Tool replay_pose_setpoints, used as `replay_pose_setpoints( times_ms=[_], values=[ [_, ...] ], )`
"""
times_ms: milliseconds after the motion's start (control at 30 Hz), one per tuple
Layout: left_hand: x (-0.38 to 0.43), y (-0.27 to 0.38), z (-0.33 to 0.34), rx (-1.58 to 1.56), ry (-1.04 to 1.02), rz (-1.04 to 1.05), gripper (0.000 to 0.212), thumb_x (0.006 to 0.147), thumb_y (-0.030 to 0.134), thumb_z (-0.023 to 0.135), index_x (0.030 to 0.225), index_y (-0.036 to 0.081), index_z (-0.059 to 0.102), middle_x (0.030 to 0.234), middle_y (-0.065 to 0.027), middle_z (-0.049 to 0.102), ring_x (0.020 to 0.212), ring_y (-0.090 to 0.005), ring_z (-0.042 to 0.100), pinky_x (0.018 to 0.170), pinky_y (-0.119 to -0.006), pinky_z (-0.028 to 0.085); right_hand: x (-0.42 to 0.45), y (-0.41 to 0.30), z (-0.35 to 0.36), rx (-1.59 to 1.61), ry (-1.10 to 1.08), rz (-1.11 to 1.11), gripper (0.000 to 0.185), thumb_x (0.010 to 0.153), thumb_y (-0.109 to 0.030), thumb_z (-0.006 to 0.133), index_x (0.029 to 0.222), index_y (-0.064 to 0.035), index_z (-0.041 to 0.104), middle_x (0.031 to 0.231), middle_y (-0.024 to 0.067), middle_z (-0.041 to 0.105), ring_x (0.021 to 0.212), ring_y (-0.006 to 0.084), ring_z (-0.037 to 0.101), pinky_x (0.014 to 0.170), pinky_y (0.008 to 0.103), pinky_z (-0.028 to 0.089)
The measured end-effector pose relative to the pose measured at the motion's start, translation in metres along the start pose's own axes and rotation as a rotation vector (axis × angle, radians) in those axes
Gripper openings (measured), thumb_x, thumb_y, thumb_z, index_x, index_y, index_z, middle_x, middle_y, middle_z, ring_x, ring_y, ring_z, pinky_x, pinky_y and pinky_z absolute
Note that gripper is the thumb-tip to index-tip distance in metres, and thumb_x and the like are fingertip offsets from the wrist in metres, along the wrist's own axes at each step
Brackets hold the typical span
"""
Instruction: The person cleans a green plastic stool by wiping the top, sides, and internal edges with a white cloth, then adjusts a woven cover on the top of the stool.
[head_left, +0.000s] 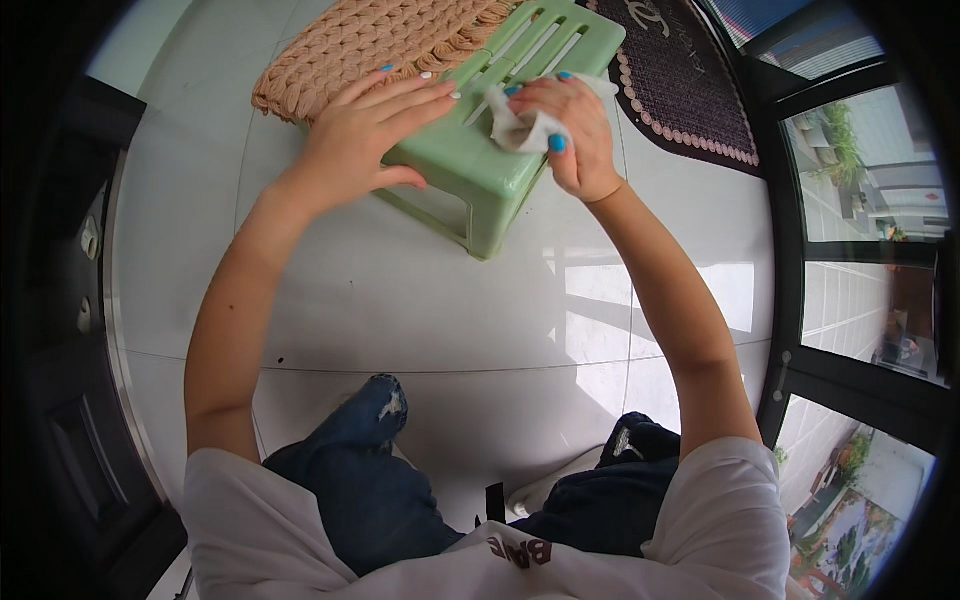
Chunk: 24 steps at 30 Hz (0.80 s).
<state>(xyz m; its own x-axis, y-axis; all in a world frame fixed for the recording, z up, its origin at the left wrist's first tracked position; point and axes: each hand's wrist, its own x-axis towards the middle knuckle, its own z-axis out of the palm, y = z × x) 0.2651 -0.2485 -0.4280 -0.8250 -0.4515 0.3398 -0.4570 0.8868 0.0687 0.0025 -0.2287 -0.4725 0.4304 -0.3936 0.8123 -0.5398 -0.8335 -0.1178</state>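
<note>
A light green plastic stool (480, 161) with slots in its seat stands on the floor at the top middle. My right hand (574, 124) presses a crumpled white cloth or wipe (525, 131) against the right part of the seat. Spread out flat, my left hand (367, 135) lies across the seat's left edge and the rim of a peach-coloured braided mat (375, 52). That mat covers the left side of the stool. No object is gripped by the left hand.
Pale glossy tiles (450, 315) form the floor. A dark doormat with a beaded edge (690, 112) lies to the right of the stool. Black-framed glass doors (787, 315) stand along the right side, and a dark panelled door (82, 450) is at the left.
</note>
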Motion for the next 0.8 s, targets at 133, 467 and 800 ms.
replay_pose_setpoints(
  times_ms=[133,467,800],
  values=[
    [-0.001,-0.003,0.003,-0.014,0.016,0.003,0.079,0.054,0.026,0.076,0.126,0.013,0.046,0.130,-0.0006,0.046,0.122,-0.0204,0.040,0.103,-0.040,0.030,0.004,0.037,0.005,0.008,0.291,0.293,0.028,0.086,-0.014,0.036,0.091,-0.0032,0.061,0.098,0.0126,0.059,0.098,0.0332,0.052,0.097,0.0454,0.031],
    [-0.010,-0.007,0.009,0.016,0.095,0.012,0.077,0.055,0.025,0.076,0.125,0.013,0.047,0.129,0.0011,0.048,0.119,-0.0194,0.044,0.101,-0.039,0.033,-0.063,-0.067,0.049,-0.503,-0.327,-0.548,0.030,0.080,-0.032,0.047,0.098,-0.0122,0.060,0.110,-0.0014,0.058,0.103,0.0087,0.051,0.098,0.0276,0.030],
    [-0.011,-0.007,0.009,0.025,0.114,0.012,0.072,0.058,0.032,0.076,0.123,0.014,0.049,0.127,0.0023,0.050,0.115,-0.0192,0.047,0.098,-0.037,0.035,-0.106,-0.059,0.057,-0.521,-0.650,-0.729,0.032,0.085,-0.026,0.044,0.107,-0.0061,0.058,0.122,0.0034,0.051,0.120,0.0109,0.038,0.107,0.0299,0.018]
  ],
)
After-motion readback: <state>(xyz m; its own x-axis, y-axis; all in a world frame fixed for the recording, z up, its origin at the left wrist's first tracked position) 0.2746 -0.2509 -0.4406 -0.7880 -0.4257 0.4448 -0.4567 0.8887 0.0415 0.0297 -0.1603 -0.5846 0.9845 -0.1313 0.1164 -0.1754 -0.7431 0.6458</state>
